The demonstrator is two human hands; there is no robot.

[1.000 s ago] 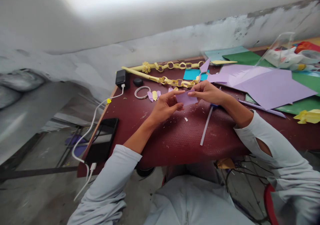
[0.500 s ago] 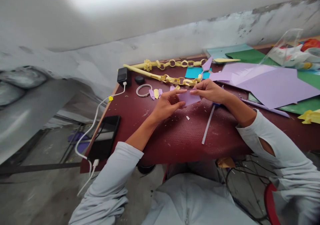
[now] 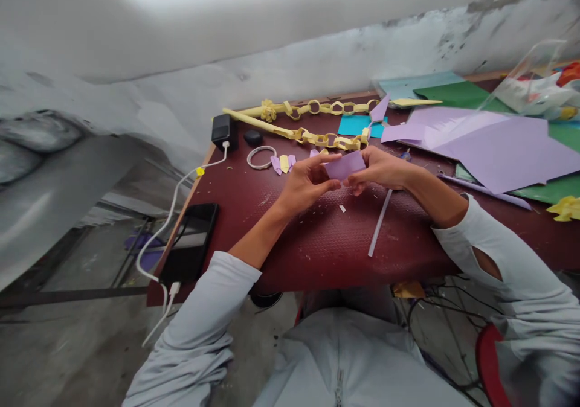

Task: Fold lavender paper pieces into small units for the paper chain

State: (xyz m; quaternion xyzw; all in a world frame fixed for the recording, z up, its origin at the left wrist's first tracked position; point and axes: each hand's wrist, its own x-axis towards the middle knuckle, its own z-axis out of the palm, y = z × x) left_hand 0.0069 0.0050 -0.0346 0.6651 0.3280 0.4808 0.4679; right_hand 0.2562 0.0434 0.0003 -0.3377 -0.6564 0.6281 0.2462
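Note:
Above the table, a small piece of purple paper (image 3: 344,166) is held between my two hands. My left hand (image 3: 307,182) grips its left side, with the index finger along the upper edge and the thumb low. On the right edge, my right hand (image 3: 376,169) is closed, its fingertips partly behind and under the sheet. Just beyond my hands lie a yellow paper chain (image 3: 333,140) and small folded purple and yellow pieces (image 3: 284,163). A white tape ring (image 3: 261,158) lies to their left. A narrow pale strip (image 3: 379,223) is on the table below my right hand.
Large purple sheets (image 3: 498,147) and green sheets (image 3: 453,99) cover the right side. At the left edge are a black phone (image 3: 190,244), a black charger block (image 3: 223,130) and a white cable (image 3: 170,214). A wall (image 3: 290,63) stands behind the table (image 3: 312,256).
My right hand has shifted from the paper's top edge to its right side, thumb now lower. The purple paper has tilted and looks shorter. The left hand keeps its grip.

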